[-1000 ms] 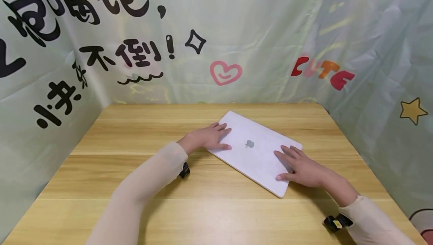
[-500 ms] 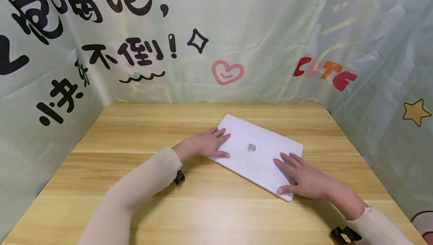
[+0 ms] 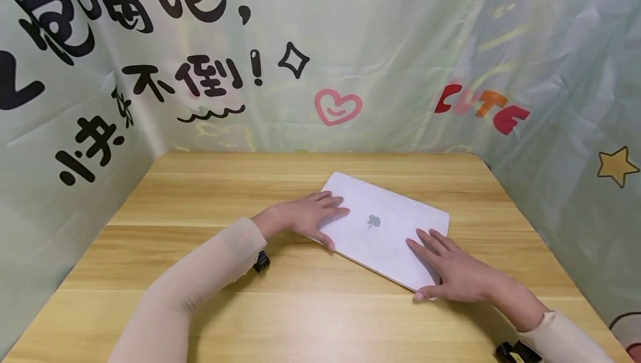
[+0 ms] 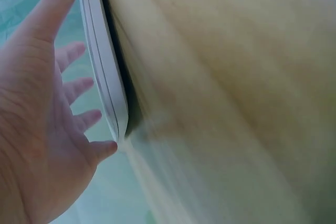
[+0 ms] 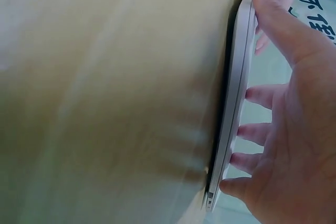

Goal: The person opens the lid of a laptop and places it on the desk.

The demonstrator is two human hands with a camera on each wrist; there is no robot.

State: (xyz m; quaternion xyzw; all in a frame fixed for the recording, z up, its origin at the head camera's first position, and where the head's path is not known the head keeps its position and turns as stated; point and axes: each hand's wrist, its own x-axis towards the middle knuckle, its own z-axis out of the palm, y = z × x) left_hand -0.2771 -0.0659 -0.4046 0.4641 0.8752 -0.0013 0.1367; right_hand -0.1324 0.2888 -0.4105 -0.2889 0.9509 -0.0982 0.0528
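Observation:
A closed silver laptop with a grey apple logo lies at a slant on the wooden table. My left hand rests on its left end, fingers spread over the lid and thumb at the near long edge. On the right end lies my right hand, its fingers extended on the lid and its thumb at the near right corner. The left wrist view shows the laptop's thin side beside my outstretched fingers. In the right wrist view, fingertips touch the lid and the thumb lies along the laptop's edge.
The wooden table extends around the laptop on all sides. A pale printed cloth with black characters, a pink heart and coloured letters hangs along its back and sides. A small black device sits under my left wrist.
The laptop has slid slightly nearer and turned a little, its long edges now less slanted. Both hands moved with it. Both thumbs have shifted from the lid to the near edge.

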